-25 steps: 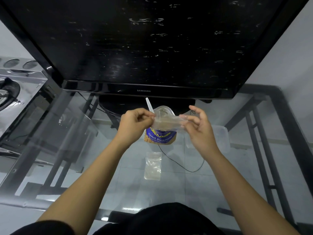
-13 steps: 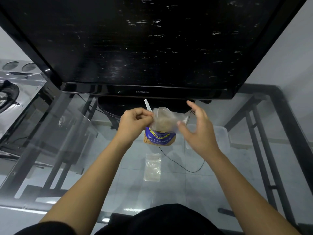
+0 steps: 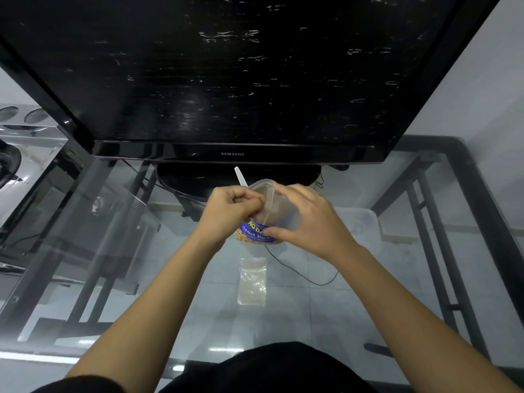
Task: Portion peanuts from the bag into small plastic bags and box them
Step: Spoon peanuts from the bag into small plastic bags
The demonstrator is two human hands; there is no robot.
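Above glass table [image 3: 119,279], before peanut bag [image 3: 255,235]: right hand [image 3: 306,219] curled round small plastic bag [image 3: 279,209]; left hand [image 3: 231,208] pinching its edge. Step, judged: opening mouth. Next: scoop with spoon [image 3: 240,177].

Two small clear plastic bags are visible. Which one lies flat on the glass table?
The small plastic bag nearer the person, below the peanut bag, lies flat and untouched. The other small bag is held up by both hands.
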